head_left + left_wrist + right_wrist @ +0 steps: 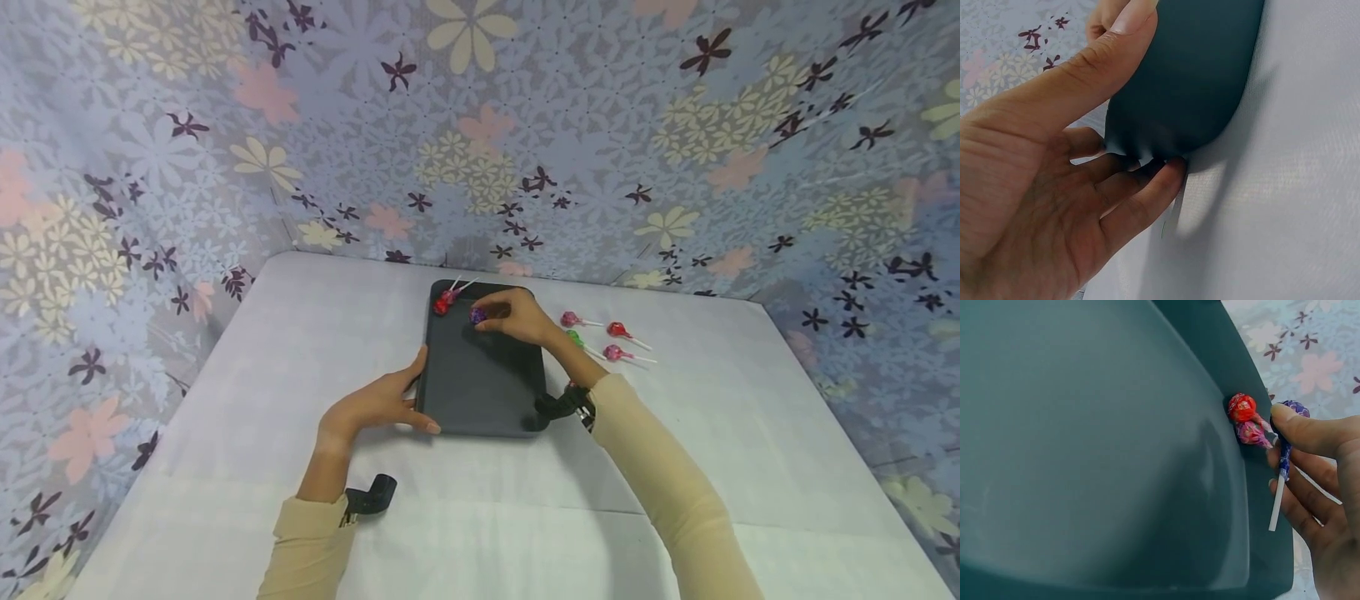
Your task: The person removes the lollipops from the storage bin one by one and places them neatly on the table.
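Observation:
A dark grey tray (pixel 480 383) lies on the white-covered table, its long sides running away from me. My left hand (pixel 375 404) grips its near left side; in the left wrist view the thumb lies along the rim (pixel 1132 69) and the other fingers curl under the edge. Over the far part of the tray, my right hand (pixel 521 315) pinches a purple-wrapped lollipop (pixel 1285 450) by its head between thumb and fingers, the white stick pointing down in the right wrist view. A red lollipop (pixel 1242 407) and a pink one (pixel 1250 432) lie together in the far left corner.
Right of the tray, on the white cloth (pixel 712 433), lie a pink lollipop (pixel 570 318), a red lollipop (pixel 617 329), a green lollipop (pixel 574 337) and a pink-purple lollipop (pixel 613 352). A flowered curtain (pixel 465 167) hangs behind the table and at both sides.

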`<action>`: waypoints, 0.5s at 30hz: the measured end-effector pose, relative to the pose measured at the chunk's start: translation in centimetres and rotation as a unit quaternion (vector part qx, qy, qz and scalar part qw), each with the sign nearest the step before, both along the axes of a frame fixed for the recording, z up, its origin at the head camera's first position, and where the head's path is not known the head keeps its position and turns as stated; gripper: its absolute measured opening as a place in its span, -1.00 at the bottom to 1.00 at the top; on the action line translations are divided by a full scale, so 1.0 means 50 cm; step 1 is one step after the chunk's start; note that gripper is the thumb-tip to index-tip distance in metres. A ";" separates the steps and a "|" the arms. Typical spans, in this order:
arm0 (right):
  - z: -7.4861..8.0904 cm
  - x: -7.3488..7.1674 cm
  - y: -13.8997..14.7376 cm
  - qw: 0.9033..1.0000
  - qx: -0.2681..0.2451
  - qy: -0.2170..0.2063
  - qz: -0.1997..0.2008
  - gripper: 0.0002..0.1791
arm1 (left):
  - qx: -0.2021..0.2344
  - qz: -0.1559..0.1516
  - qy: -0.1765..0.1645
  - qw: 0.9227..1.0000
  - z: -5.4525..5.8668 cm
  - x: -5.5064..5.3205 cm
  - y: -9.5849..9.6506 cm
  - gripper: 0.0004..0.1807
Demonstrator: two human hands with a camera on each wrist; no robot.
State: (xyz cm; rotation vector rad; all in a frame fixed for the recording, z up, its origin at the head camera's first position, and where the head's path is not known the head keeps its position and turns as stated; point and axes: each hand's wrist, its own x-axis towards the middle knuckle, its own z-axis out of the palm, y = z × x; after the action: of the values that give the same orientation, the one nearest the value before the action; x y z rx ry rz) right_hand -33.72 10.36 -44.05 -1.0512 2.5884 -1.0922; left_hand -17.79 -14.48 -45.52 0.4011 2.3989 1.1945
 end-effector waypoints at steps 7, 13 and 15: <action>0.003 0.022 0.024 1.000 -0.024 -0.011 -0.012 -0.63 | 0.007 0.001 -0.007 1.000 -0.002 -0.001 0.001 0.43; 0.001 0.041 0.044 0.999 -0.035 -0.021 -0.027 -0.62 | 0.013 0.003 -0.009 1.000 0.001 0.002 0.001 0.43; 0.001 0.047 0.050 0.998 -0.041 -0.031 -0.031 -0.62 | 0.014 0.004 -0.011 1.000 0.001 0.002 0.001 0.43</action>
State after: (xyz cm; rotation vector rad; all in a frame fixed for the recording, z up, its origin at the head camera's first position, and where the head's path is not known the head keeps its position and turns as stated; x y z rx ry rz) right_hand -31.39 12.88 -43.99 -0.9422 2.5634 -1.2356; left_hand -17.69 -14.44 -45.46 0.3854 2.3695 1.2323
